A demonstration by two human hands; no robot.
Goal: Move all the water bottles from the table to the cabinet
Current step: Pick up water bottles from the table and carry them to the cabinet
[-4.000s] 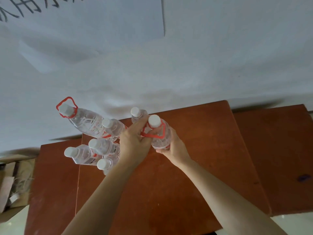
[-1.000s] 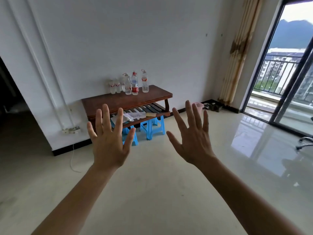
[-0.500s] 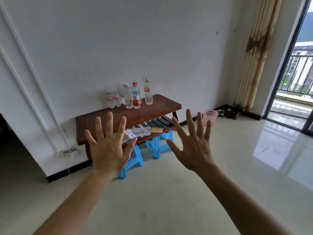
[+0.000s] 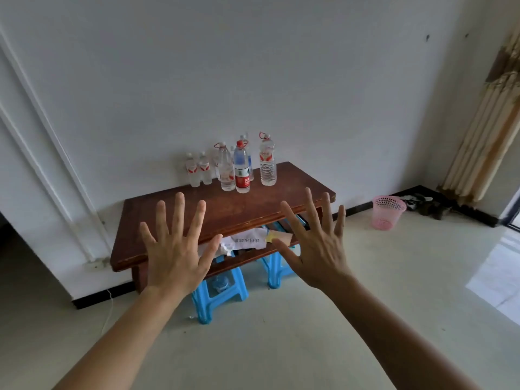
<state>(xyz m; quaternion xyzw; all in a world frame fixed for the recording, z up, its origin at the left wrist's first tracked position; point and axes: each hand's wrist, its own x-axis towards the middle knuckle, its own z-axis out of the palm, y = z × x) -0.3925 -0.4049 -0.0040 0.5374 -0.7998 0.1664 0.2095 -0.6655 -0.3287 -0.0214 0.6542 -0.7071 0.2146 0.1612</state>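
I'm holding my left hand (image 4: 176,250) and right hand (image 4: 319,249) up, fingers spread wide and gripping nothing, while the bottles (image 4: 242,167) are standing on the desk (image 4: 157,220) by the wall.

Both hands came off the water bottles (image 4: 242,167) and rose empty, left hand (image 4: 174,257) and right hand (image 4: 318,249) spread wide. The view pulled far back, then closed in on the cabinet (image 4: 225,209). The pink basket (image 4: 387,212) slid in; the balcony slid out.

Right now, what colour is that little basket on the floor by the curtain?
Pink. The basket shows clearly in the head view, the only one.
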